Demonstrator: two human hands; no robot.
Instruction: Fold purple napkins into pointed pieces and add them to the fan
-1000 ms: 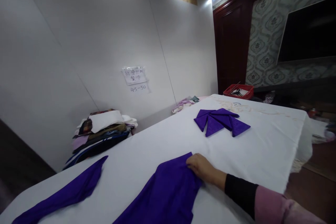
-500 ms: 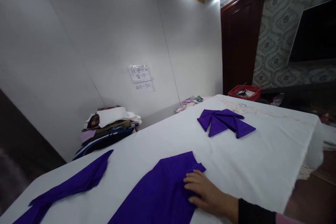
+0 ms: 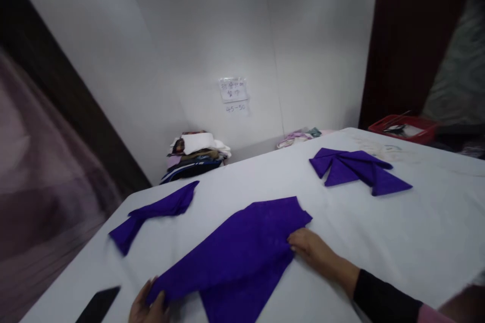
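Note:
A purple cloth napkin [image 3: 242,247] lies partly folded on the white-covered table [image 3: 352,242] in front of me. Its left corner is pinched between the thumb and fingers of my left hand [image 3: 148,305] at the bottom of the view. At the napkin's right edge, my right hand [image 3: 308,247] has its fingers closed on the fabric. One folded purple napkin [image 3: 159,209] rests to the left, long and bent. Farther back on the right lies another purple napkin [image 3: 352,169], folded into several pointed flaps.
A pile of folded clothes [image 3: 199,154] stands beyond the table's far edge, with more cloth [image 3: 299,136] to its right. A red basket [image 3: 405,128] is at the back right. A dark flat object [image 3: 99,305] lies near front left. A paper sign [image 3: 233,92] hangs on the wall.
My view has turned left and down. My left hand has come into view holding the napkin's left corner. My right hand has gone from lying spread on the napkin to gripping its edge.

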